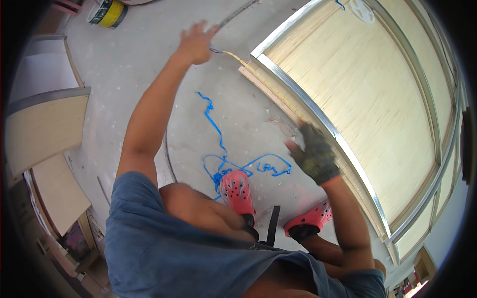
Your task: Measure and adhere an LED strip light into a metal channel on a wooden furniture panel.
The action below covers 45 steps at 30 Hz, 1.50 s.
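A thin yellow measuring tape [263,81] runs along a wooden strip [271,93] beside the metal edge of a large framed panel [343,64]. My left hand [197,43] reaches out over the floor with its fingers spread, slightly blurred. Beside it, the tape's far end turns dark. My right hand [316,154], in a dark fingerless glove, is at the other visible end of the tape. Its thumb stands apart, and a fingertip is at or close to the tape; whether they touch is hidden by blur.
Tangled blue string [214,124] lies on the grey floor near my pink clogs [237,191]. A bucket with a yellow band [110,14] stands at the far left. Wooden panels [47,119] are along the left. A white oval piece [362,11] lies on the framed panel.
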Available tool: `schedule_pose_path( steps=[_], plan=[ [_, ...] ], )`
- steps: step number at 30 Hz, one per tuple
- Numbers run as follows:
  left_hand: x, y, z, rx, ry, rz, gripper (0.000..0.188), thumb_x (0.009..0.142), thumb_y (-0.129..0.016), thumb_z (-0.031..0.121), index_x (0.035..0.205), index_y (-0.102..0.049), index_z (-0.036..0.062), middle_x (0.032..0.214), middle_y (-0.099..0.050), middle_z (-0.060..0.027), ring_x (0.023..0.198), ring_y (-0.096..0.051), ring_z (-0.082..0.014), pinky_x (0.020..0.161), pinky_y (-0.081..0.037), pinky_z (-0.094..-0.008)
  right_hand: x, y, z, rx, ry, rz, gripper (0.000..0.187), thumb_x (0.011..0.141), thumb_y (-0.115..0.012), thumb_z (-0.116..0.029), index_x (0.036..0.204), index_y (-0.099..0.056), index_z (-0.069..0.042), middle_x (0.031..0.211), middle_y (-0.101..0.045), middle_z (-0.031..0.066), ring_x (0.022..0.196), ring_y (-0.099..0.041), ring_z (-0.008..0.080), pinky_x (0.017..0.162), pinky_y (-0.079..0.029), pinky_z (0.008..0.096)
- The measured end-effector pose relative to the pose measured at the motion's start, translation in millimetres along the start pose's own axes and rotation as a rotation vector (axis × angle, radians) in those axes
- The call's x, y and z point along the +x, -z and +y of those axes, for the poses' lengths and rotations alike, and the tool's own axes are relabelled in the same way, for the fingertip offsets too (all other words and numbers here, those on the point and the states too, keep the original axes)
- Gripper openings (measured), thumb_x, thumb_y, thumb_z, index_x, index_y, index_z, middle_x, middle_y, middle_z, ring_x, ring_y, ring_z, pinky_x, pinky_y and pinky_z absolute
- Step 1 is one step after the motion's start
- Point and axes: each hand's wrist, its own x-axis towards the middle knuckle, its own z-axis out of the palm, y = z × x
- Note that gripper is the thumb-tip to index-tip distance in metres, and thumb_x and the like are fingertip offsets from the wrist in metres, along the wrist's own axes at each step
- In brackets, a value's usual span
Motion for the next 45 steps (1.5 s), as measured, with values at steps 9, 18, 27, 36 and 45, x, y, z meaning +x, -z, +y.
schedule_pose_path(
  steps=[9, 18, 27, 36, 45],
  plan=[
    [-17, 17, 76, -0.863, -0.165, -0.284, 0.053, 0.083, -0.071, 0.021, 0.132, -0.063, 0.0026, 0.13, -0.066, -0.0196, 0.125, -0.06, -0.0377, 0.11, -0.046, -0.0462, 147, -80, -38, 0.381, 0.019, 0.166, 0.047, 0.093, -0.066, -0.044, 0.126, -0.065, -0.011, 0.118, -0.07, 0.0168, 0.107, -0.067, 0.0388, 0.094, -0.051, 0.0511],
    [-6, 43, 133, -0.552, -0.381, -0.424, 0.052, 0.091, -0.071, 0.039, 0.126, -0.068, 0.0008, 0.122, -0.069, -0.0184, 0.12, -0.062, -0.0377, 0.115, -0.039, -0.0509, 85, -49, 6, 0.228, -0.367, -0.015, 0.055, 0.096, -0.062, -0.053, 0.115, -0.068, -0.002, 0.107, -0.073, 0.0216, 0.104, -0.069, 0.0392, 0.091, -0.054, 0.0518],
    [-2, 76, 207, -0.072, -0.311, -0.86, 0.094, 0.096, -0.043, 0.073, 0.145, -0.055, -0.006, 0.154, -0.05, -0.0255, 0.146, -0.044, -0.0383, 0.124, -0.022, -0.0574, -56, 18, 67, 0.085, -0.451, -0.132, 0.05, 0.096, -0.061, -0.051, 0.118, -0.067, -0.007, 0.118, -0.071, 0.0184, 0.111, -0.067, 0.0383, 0.098, -0.051, 0.0512],
    [-29, 162, 462, -0.066, 0.146, -1.131, 0.09, 0.097, -0.034, 0.064, 0.161, -0.035, 0.0009, 0.169, -0.025, -0.025, 0.156, -0.014, -0.0491, 0.123, -0.005, -0.0694, -371, 164, 72, -0.03, -0.853, -0.059, 0.051, 0.093, -0.069, -0.034, 0.135, -0.06, -0.007, 0.127, -0.066, 0.0158, 0.117, -0.062, 0.0377, 0.101, -0.046, 0.051],
    [-73, 191, 628, 0.078, 0.293, -1.105, 0.086, 0.099, -0.036, 0.06, 0.161, -0.034, -0.0004, 0.171, -0.021, -0.0236, 0.158, -0.007, -0.0477, 0.122, -0.002, -0.0714, -507, 287, -44, 0.724, -0.936, 0.057, 0.062, 0.09, -0.074, -0.029, 0.145, -0.054, -0.01, 0.131, -0.066, 0.0148, 0.121, -0.063, 0.0377, 0.102, -0.048, 0.0481]
  ],
)
